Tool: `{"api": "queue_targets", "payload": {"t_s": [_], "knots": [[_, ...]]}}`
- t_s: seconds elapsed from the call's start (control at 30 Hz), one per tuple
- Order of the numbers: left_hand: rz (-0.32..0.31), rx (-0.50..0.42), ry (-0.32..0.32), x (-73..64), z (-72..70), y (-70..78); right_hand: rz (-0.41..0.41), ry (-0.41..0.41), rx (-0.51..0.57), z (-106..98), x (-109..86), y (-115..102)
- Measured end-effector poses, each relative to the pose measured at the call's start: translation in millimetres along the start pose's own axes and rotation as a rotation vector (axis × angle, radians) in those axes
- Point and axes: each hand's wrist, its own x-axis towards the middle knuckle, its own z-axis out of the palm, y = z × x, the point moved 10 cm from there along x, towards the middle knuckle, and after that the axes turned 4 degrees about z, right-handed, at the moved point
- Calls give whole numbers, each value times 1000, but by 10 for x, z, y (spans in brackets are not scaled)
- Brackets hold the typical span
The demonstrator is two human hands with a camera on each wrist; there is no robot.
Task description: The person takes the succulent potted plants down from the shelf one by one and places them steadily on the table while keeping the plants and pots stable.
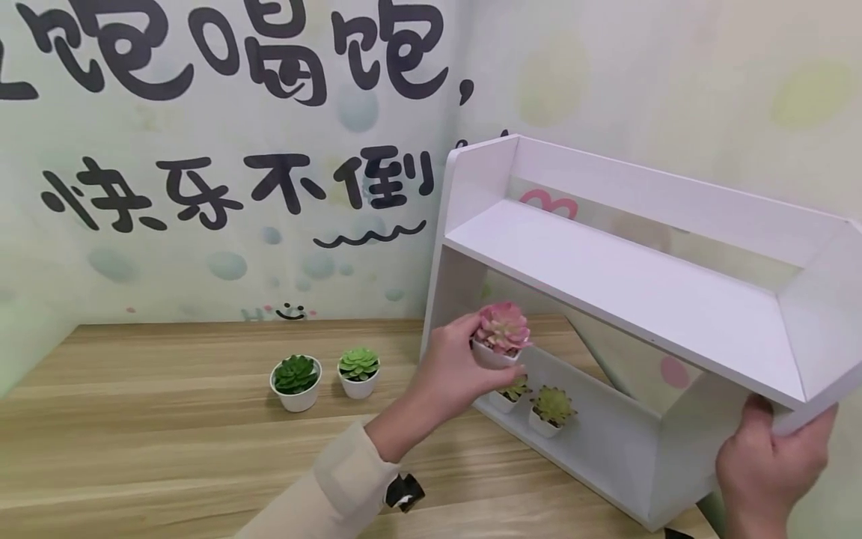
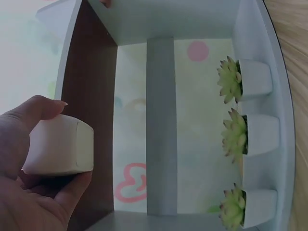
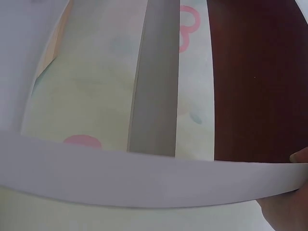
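Observation:
My left hand (image 1: 447, 367) grips a potted pink succulent (image 1: 503, 328) in front of the shelf's lower opening. Its white pot (image 2: 60, 145) sits between thumb and fingers in the left wrist view. The white two-tier shelf (image 1: 606, 281) stands angled on the table. My right hand (image 1: 771, 468) grips its right side panel by the upper board, the thumb inside. Three yellow-green succulents in white pots stand in a row on the lower board: one (image 2: 260, 77) at one end, a middle one (image 2: 262, 134), and another (image 2: 260, 208); my left hand partly hides this row in the head view.
On the wooden table (image 1: 168, 419), left of the shelf, stand a dark green succulent (image 1: 295, 382) and a lighter green one (image 1: 359, 372), both in white pots. A small black object (image 1: 405, 492) shows by my left sleeve. A printed wall (image 1: 269, 277) rises behind.

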Motion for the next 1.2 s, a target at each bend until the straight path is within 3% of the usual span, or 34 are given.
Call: {"api": "queue_targets", "payload": {"t_s": [0.27, 0.53, 1.2], "knots": [[-64, -8, 61, -142, -94, -305, -22, -5, -4, -4, 3, -3], [-123, 96, 106, -306, -129, -568, -39, 6, 11, -20, -6, -6], [-150, 127, 172, -416, -204, -838, -25, 6, 18, -15, -8, 27]]}}
